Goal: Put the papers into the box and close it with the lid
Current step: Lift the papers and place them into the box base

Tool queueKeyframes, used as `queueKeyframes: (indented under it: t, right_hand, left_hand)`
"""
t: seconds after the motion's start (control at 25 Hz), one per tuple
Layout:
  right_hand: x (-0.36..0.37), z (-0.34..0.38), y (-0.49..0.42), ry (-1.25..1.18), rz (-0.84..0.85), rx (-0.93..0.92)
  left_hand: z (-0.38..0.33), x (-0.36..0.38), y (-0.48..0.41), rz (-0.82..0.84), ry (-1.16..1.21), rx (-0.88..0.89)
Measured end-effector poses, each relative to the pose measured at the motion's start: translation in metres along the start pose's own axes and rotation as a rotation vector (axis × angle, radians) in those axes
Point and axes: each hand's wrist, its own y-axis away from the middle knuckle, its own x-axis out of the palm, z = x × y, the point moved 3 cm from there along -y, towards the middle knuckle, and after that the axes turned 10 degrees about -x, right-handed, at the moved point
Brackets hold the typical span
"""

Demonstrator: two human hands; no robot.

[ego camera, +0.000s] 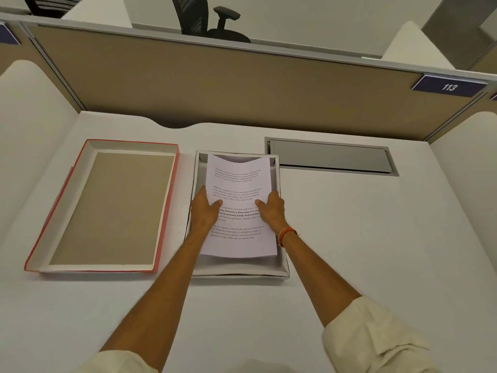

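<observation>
Two hands, left hand (205,211) and right hand (271,211), pinch printed papers (238,184) over the silver box (283,273) (red lid (107,208) waits alongside), steadying them for lowering.

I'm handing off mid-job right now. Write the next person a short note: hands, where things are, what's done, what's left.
Left hand and right hand: both grip the printed white paper sheets by their side edges, thumbs on top.
Papers: over the open silver rectangular box at desk centre, bowed, apparently not yet lying flat.
Lid: the red-edged cardboard lid lies upside down on the desk, left of the box, untouched.
Done: papers brought to the box.
Left: settle papers flat, let go, flip the lid, close the box.
</observation>
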Motion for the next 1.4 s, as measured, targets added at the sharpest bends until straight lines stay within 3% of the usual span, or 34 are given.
queueKeyframes:
  t: [0.92, 1.4]
  right_hand:
    - [0.004, -0.01, -0.002, 0.103, 0.073, 0.057]
    - [0.001, -0.01, 0.007, 0.139, -0.01, -0.023]
  left_hand:
    - [0.017, 0.003, -0.004, 0.001, 0.0, -0.049]
    - [0.02, -0.002, 0.001, -0.077, -0.028, -0.054]
